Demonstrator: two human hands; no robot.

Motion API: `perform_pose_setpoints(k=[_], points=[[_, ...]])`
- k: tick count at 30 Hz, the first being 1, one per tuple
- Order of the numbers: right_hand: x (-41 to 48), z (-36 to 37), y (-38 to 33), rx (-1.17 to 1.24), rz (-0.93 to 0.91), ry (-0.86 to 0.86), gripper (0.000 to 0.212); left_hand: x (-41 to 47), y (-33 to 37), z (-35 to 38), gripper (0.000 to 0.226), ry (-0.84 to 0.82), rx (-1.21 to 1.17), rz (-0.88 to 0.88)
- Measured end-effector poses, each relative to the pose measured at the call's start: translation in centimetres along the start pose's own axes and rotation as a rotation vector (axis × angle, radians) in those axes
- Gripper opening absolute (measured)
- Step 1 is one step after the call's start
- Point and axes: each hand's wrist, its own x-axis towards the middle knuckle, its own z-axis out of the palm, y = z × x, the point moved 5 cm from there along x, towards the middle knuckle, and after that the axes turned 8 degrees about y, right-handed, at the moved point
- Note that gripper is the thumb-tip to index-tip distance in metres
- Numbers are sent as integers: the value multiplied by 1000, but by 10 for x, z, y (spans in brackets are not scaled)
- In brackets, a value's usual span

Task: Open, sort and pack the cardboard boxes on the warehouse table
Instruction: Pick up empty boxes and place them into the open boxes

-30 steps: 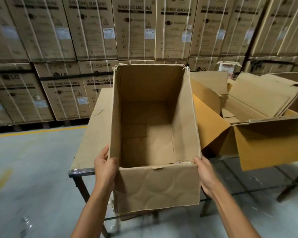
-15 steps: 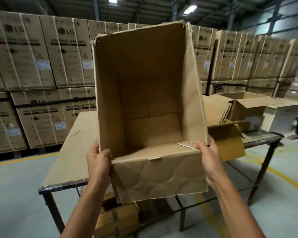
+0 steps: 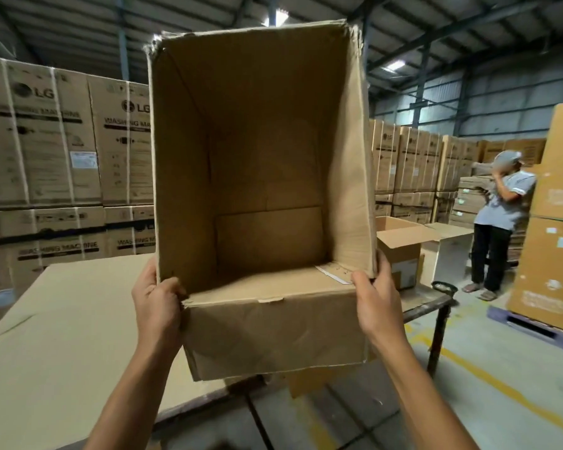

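The person held the cardboard box [image 3: 267, 157] up in the air in front of them, over the near edge of the table [image 3: 62, 336]. Its open mouth faced the camera. The closed bottom, with its folded inner flaps showing, pointed away and a little upward. The long axis of the mouth stood nearly upright, so the box looked taller than wide. One outer flap [image 3: 273, 332] hung down from the lower edge of the mouth, creased and dented.

The left hand [image 3: 158, 306] gripped the lower left corner, with the thumb hooked over the edge of the left wall and the fingers behind it. The right hand [image 3: 376, 303] gripped the lower right corner in the same way, thumb on the inside. The box held nothing that could be seen.

On the far right part of the table stood a smaller open box [image 3: 400, 251]. Stacked washing machine cartons [image 3: 46, 141] lined the left side behind the table. A second person [image 3: 501, 222] stood well apart at the right, near tall cartons on a pallet [image 3: 556, 222].
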Motion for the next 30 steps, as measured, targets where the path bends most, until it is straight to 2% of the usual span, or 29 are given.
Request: perform_pose_setpoints(k=[6,13,17,21,23,27,30], points=[[84,31,7,222,-10,50,73,62,-24,68,72,-41,-16,50],[166,57,19,324,-12,98,74,111,-33,136,57,-186,62,163],[211,72,22,297,-2,89,78,129,-38,173,54,-201,190,186],[256,88,23,265,-7,17,70,150,-50,199,41,-128,240,160],[276,95,30,254,20,-22,65,155,-56,210,48,-92,264,151],[310,111,51,249,83,-69,78,157,-66,232,59,-9,290,189],[340,120,67,236,124,-106,77,160,-75,252,60,39,343,218]])
